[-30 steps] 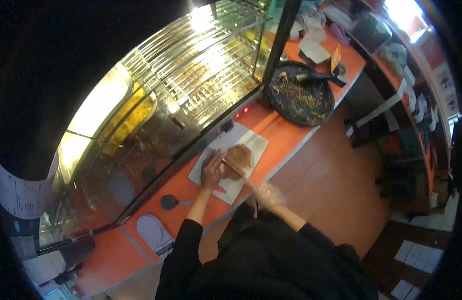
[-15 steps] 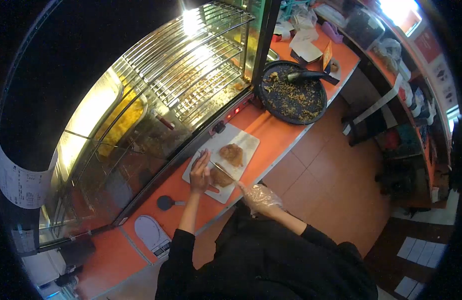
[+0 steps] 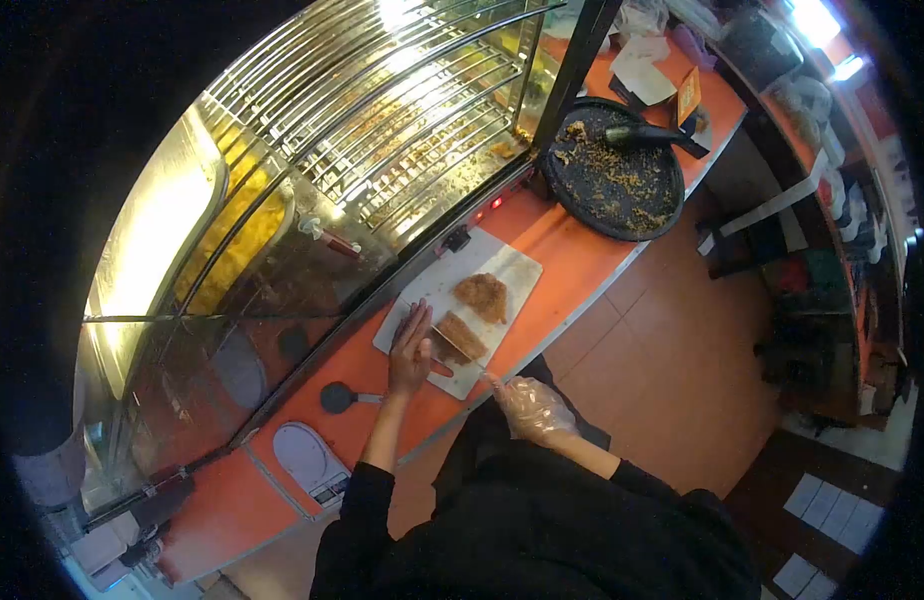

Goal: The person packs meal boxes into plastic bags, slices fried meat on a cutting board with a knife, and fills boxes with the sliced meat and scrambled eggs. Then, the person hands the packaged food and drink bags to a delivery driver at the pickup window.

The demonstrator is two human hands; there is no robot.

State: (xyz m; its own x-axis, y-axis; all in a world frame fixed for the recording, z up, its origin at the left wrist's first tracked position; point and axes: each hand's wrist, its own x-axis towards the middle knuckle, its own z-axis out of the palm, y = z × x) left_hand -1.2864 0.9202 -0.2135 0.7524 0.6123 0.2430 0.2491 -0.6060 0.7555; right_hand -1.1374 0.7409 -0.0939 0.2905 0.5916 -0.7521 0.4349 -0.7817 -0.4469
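Gripping the knife [image 3: 460, 348] in my gloved right hand [image 3: 534, 408], I have the fingers closed about its handle, the clear plastic wrinkled over my knuckles. The blade slants across the white cutting board [image 3: 517, 270], lying along one side of a browned, crumb-coated piece of cutlet [image 3: 462, 332]. I cannot tell how deep the edge sits. Just beyond, toward the board's far right corner, another cutlet piece [image 3: 480, 297] lies flat by itself, a narrow gap between the two.

My bare left hand [image 3: 412, 352] is held out flat, fingers straight and close together, near the end of the blade and over the board's left part. It pinches nothing that I can see, and whether the palm or fingers touch the blade I cannot tell.

Under the board runs an orange counter [image 3: 577, 280]. Along it to my left are a small round black utensil [image 3: 338, 397] and a kitchen scale [image 3: 302, 450]; off to the right sits a round black tray [image 3: 579, 208] scattered with crumbs. Behind the board stands a lit glass display case [image 3: 322, 375] with wire racks [image 3: 452, 95] inside.
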